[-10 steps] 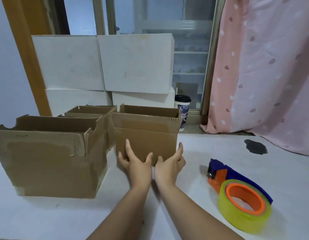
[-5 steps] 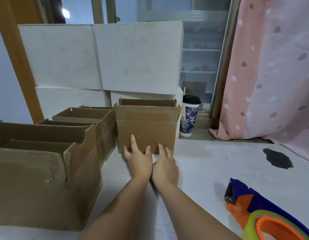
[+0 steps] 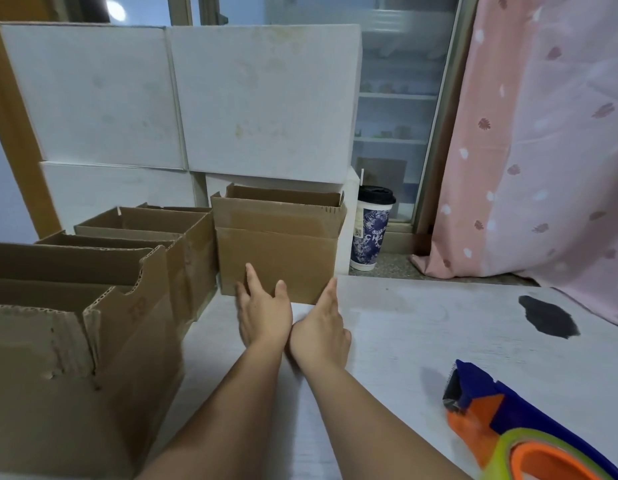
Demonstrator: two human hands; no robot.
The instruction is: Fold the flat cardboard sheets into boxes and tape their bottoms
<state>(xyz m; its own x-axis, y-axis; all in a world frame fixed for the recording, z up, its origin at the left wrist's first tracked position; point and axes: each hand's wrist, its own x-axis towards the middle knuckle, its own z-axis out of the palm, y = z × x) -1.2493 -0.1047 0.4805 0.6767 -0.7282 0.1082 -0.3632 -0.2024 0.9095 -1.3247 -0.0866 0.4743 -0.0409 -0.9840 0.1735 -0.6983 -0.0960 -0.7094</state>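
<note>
Both hands flat and open, gripping nothing: left hand (image 3: 264, 311) fingertips touch the small box (image 3: 278, 251), right hand (image 3: 321, 327) at its right corner. Box sits dead ahead against the white cartons (image 3: 182, 95), long axis crosswise; left is marginally nearer.

— Where did we have the boxes?
— On the table (image 3: 421, 327). Nearest box (image 3: 82, 358) sat at our left front, two more open boxes (image 3: 182, 237) lined up behind it, and the far box (image 3: 278, 251) stood just right of those, at the table's back edge.
— Hands?
— Our left hand (image 3: 264, 313) and right hand (image 3: 321, 327) were side by side before the far box, fingertips against its near wall.
— Anything else?
— Tape dispenser (image 3: 518, 434) lay on the table at our right front. Cup (image 3: 369, 230) stood right of the far box, beyond the table. Stacked cartons (image 3: 182, 98) stood behind everything, curtain (image 3: 550, 140) at far right.
</note>
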